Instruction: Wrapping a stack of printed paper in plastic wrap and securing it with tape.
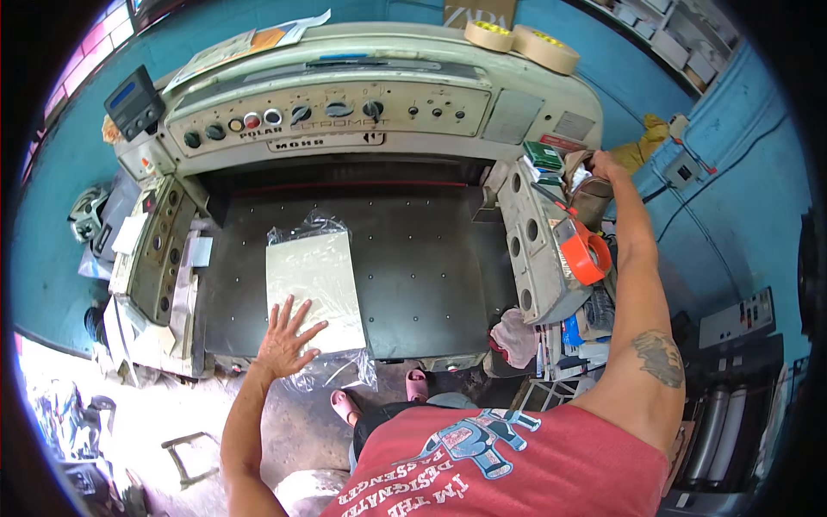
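My left hand (294,339) lies flat, fingers spread, on the lower left part of a pale stack of sheets (313,265). Clear plastic wrap (342,371) encloses the stack and spills past its near and far ends. This package rests on the dark metal bed (420,258) of a Polar Mohr paper cutter (452,152). Far out to the right, my right arm is stretched to a brown bag (589,194) beside the cutter's right side table. My right hand (604,165) touches the bag's top; its fingers are partly hidden, so its grip is unclear.
An orange-red tape dispenser (585,255) and a green box (543,156) sit on the right side table (526,239). Two tape rolls (546,48) stand on top of the cutter. A pinkish cloth (515,337) hangs near the bed's right front corner. A small metal frame (190,459) lies on the floor.
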### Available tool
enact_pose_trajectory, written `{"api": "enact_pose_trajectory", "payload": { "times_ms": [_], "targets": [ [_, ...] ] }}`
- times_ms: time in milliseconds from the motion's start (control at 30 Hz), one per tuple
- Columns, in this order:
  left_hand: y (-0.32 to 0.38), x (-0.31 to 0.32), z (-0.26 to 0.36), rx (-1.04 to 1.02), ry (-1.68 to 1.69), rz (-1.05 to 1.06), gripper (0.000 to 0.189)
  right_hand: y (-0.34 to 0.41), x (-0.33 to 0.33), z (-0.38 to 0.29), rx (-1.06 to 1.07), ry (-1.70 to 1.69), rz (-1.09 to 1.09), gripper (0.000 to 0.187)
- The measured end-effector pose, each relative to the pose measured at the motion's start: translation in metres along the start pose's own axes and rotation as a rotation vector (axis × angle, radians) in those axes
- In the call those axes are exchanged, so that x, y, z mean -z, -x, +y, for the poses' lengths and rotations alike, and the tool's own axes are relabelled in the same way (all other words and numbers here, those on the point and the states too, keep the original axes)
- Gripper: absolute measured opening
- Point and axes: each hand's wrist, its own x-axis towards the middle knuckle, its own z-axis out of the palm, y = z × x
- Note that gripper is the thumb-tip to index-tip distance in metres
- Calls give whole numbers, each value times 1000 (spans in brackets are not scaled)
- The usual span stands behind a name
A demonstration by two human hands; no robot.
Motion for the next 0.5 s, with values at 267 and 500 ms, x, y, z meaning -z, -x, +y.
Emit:
{"api": "enact_pose_trajectory", "payload": {
  "times_ms": [267,500],
  "targets": [
    [-1,0,1,2,-14,14,58,9,-1,49,83,-261,288,17],
    [7,2,4,-4,-24,-6,58,25,10,64,30,-891,418,31]
  ]
}}
